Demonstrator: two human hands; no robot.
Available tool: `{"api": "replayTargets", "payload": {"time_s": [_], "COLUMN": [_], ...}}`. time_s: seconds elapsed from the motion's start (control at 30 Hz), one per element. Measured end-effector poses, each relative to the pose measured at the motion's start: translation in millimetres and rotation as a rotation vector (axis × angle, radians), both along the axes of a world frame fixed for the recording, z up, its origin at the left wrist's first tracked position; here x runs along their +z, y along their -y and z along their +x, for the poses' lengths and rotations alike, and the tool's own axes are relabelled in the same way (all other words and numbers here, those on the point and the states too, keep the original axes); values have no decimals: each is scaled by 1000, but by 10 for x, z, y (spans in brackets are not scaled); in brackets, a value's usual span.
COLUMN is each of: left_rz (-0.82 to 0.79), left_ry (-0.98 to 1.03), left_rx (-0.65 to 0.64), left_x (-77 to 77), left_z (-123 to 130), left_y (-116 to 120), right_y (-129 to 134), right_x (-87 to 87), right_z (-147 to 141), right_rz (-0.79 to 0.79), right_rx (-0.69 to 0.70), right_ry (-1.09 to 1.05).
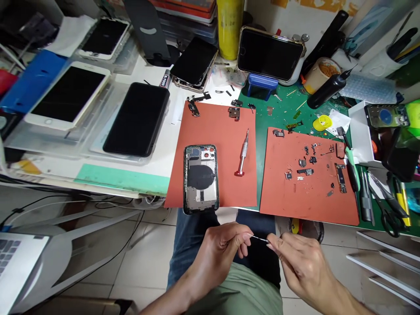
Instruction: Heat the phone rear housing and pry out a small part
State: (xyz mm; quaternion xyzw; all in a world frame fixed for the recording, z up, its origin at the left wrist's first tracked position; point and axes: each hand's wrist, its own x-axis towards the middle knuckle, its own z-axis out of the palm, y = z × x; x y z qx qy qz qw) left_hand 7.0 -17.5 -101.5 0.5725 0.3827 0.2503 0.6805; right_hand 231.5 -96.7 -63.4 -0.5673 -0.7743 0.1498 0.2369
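Note:
Over my lap, below the table edge, my left hand (226,245) pinches one end of a thin, shiny rod-like piece (259,238). My right hand (297,256) grips its other, darker end, so the piece spans the gap between both hands. Above my left hand, an opened phone housing (201,179) lies on the left red mat (226,192), its lower end at the mat's front edge. A silver screwdriver with a red cap (243,153) rests on the same mat, to the right of the housing.
Small phone parts (305,171) are scattered on the right red mat (278,201). Several phones, including a black one (137,119), lie at the left. Another phone (269,54) leans on a blue stand (261,85). Scissors (390,223) and other tools lie at the right edge.

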Motion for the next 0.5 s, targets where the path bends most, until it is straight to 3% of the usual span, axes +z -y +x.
{"api": "replayTargets", "payload": {"time_s": [0.23,0.5], "left_rz": [-60,-123], "left_ry": [25,80], "left_rx": [89,154], "left_x": [20,38], "left_z": [61,111], "left_y": [45,65], "right_y": [41,73], "right_x": [-8,-17], "right_z": [11,55], "right_rz": [260,327], "right_rx": [64,112], "right_ry": [235,405]}}
